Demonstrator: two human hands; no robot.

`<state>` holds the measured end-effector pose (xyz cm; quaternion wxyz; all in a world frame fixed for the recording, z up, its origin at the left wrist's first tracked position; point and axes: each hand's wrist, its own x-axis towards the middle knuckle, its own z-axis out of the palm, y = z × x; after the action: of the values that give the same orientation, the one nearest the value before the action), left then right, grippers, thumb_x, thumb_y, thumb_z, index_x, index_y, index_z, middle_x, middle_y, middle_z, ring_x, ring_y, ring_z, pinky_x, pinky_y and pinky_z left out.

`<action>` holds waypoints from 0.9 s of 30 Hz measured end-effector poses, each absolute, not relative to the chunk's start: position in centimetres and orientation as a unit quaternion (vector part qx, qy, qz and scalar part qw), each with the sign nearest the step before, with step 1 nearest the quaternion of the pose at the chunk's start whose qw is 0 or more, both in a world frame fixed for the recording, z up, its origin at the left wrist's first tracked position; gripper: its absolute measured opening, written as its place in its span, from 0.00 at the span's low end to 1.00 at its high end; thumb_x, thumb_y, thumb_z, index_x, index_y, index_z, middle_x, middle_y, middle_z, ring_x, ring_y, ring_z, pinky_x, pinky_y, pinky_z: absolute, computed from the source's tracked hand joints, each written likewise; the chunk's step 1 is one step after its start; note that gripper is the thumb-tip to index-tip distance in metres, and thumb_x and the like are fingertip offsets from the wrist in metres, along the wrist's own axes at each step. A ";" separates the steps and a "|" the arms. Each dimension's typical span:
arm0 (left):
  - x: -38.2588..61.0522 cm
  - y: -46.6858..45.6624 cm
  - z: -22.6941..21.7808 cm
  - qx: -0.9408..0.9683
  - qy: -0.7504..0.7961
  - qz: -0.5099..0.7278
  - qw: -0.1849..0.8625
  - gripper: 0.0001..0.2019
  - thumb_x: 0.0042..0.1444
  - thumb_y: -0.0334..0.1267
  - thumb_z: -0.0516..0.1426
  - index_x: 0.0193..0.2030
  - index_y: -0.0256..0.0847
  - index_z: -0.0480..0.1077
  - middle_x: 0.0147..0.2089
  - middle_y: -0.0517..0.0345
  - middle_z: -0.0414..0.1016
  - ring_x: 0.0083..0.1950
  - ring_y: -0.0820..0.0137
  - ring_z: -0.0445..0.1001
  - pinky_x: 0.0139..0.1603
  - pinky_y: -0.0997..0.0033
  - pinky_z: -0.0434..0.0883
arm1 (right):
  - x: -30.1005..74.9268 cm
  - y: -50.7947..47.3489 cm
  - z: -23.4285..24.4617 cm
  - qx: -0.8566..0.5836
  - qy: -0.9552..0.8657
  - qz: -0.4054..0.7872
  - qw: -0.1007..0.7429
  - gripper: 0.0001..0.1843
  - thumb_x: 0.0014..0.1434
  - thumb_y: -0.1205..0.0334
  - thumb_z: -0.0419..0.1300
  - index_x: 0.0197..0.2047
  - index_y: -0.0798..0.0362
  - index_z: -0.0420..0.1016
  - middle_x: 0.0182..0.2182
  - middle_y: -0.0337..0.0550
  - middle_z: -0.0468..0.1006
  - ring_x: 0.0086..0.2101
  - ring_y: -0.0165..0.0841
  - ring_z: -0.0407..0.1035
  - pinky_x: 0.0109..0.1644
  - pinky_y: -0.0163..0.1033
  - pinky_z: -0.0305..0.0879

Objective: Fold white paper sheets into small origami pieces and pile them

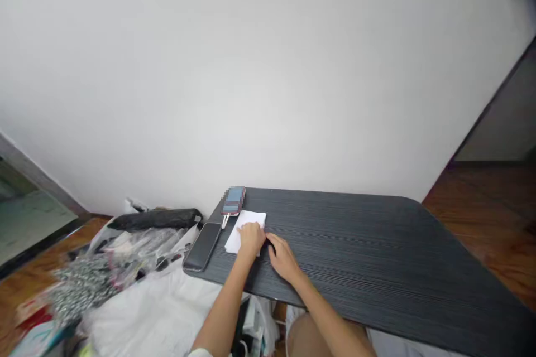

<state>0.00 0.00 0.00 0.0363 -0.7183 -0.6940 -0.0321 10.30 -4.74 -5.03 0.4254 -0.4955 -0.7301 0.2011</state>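
White paper (pixel 252 217): flat on dark tabletop (pixel 355 251), nr its L end; partly hidden under L hand (pixel 250 239); no. of sheets unclear.
L hand: on top of white paper, touching; fingers bent, knuckles up; can't tell if pinching paper or only pressing.
R hand (pixel 283 261): just R of L hand, by paper's R edge; fingers half curled, tips v. close to L hand; can't tell if gripping edge or just resting there.
Black phone (pixel 203 246): lying flat, dark screen up, tabletop's near L corner; L of paper, apart from both hands.
Pixelated device (pixel 233 201): far L corner of tabletop, just beyond paper; bluish face, details masked.
White strip (pixel 225 221): thin, btwn device & phone, beside paper's L edge; exact item unclear.
Wall (pixel 268 78): plain white, behind tabletop.
Floor pile, L side: long black bundle (pixel 154 218) on clear plastic bags (pixel 153 242); lg. white bag or cloth (pixel 151 312) nearer; silvery-gray heap (pixel 84 284) next to it.
Floor (pixel 481 195): reddish-brown wood look, also vis. R of tabletop.
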 end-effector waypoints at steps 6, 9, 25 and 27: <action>-0.5 0.3 0.4 -0.715 -0.699 -0.029 0.006 0.14 0.51 0.40 0.48 0.38 0.32 0.67 0.39 0.41 0.69 0.43 0.58 0.67 0.41 0.58 0.62 | 10.4 -4.8 -4.9 -0.494 -0.717 0.216 0.441 0.21 0.51 0.72 0.45 0.48 0.57 0.65 0.46 0.48 0.68 0.47 0.35 0.61 0.53 0.43 0.55; -0.9 0.4 0.5 -0.714 -0.700 -0.035 -0.006 0.16 0.50 0.42 0.50 0.39 0.32 0.67 0.40 0.41 0.69 0.44 0.58 0.67 0.42 0.61 0.62 | 10.4 -4.7 -4.7 -0.488 -0.714 0.228 0.448 0.21 0.50 0.72 0.45 0.47 0.55 0.66 0.45 0.47 0.69 0.46 0.35 0.62 0.52 0.43 0.56; -2.8 1.1 1.1 -0.706 -0.700 -0.098 -0.047 0.17 0.49 0.45 0.52 0.38 0.35 0.70 0.39 0.46 0.72 0.43 0.63 0.68 0.42 0.71 0.61 | 10.5 -4.6 -4.3 -0.483 -0.702 0.236 0.467 0.20 0.51 0.72 0.45 0.44 0.54 0.68 0.43 0.46 0.71 0.45 0.34 0.63 0.51 0.42 0.57; -2.8 0.9 1.1 -0.706 -0.700 -0.101 -0.042 0.17 0.48 0.46 0.52 0.38 0.35 0.70 0.39 0.47 0.72 0.43 0.63 0.68 0.41 0.71 0.61 | 10.5 -4.6 -4.2 -0.482 -0.703 0.238 0.465 0.19 0.51 0.72 0.44 0.44 0.54 0.68 0.43 0.46 0.71 0.45 0.34 0.63 0.51 0.42 0.57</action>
<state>-2.84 0.94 1.06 -0.0415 -0.7056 -0.7001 -0.1014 10.48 -4.63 -4.20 0.4652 -0.4824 -0.7029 0.2382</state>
